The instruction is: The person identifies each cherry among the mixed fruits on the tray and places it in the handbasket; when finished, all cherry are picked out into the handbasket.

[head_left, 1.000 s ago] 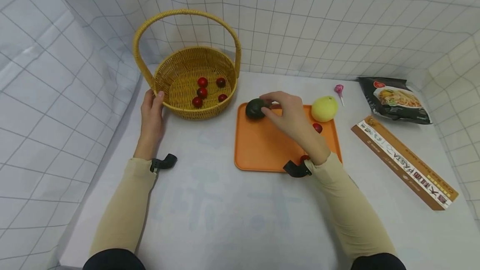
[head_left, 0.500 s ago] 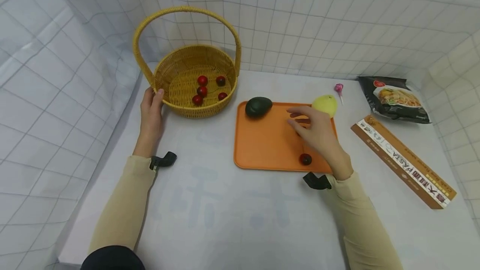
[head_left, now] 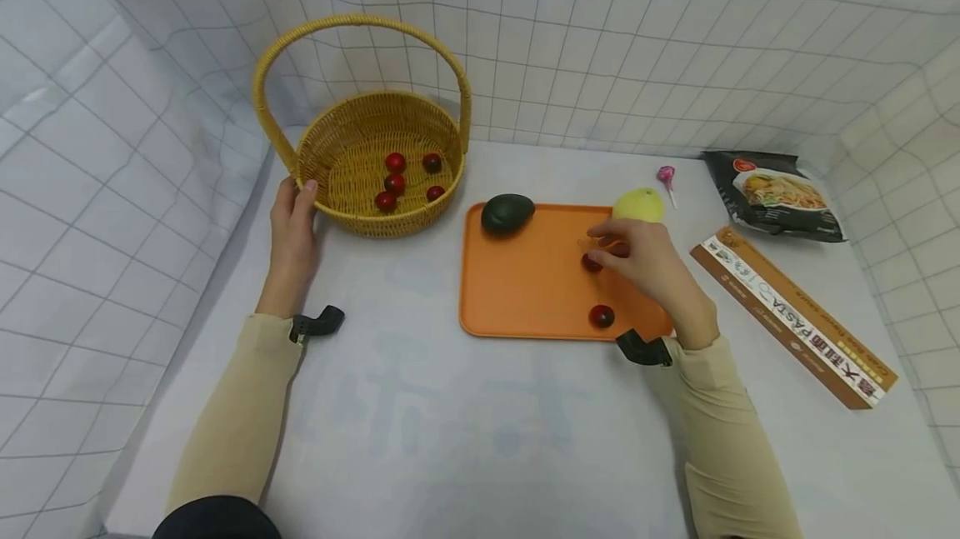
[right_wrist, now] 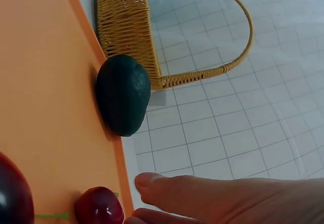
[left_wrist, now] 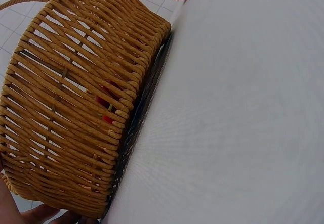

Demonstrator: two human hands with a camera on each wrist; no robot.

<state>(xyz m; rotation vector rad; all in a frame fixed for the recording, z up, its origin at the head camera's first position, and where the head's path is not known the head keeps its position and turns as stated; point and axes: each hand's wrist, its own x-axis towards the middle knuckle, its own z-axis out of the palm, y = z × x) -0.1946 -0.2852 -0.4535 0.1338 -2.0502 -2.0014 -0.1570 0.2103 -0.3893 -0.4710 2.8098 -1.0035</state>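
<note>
In the head view my left hand (head_left: 294,227) grips the left side of the yellow wicker basket (head_left: 352,210), thumb over the rim. The left wrist view shows fingers under the basket's wall (left_wrist: 66,107). Several red cherries (head_left: 394,182) lie inside. My right hand (head_left: 652,264) is over the orange tray (head_left: 525,293), thumb and fingers spread around a dark red cherry (head_left: 592,263). In the right wrist view this cherry (right_wrist: 99,206) lies on the tray, just beside the fingers (right_wrist: 172,191). A second cherry (head_left: 602,316) lies nearer the tray's front. A dark green avocado (head_left: 507,214) rests at the tray's back left corner.
A yellow-green round fruit (head_left: 639,204) sits at the tray's back right, partly behind my right hand. Beyond it lie a pink lollipop (head_left: 666,176), a black noodle packet (head_left: 776,196) and a long pasta box (head_left: 793,316). White grid-patterned sheeting (head_left: 570,39) rises behind the table.
My right hand has left the avocado, moved right and come down around the cherry. The avocado stays on the tray. My left hand still holds the basket.
</note>
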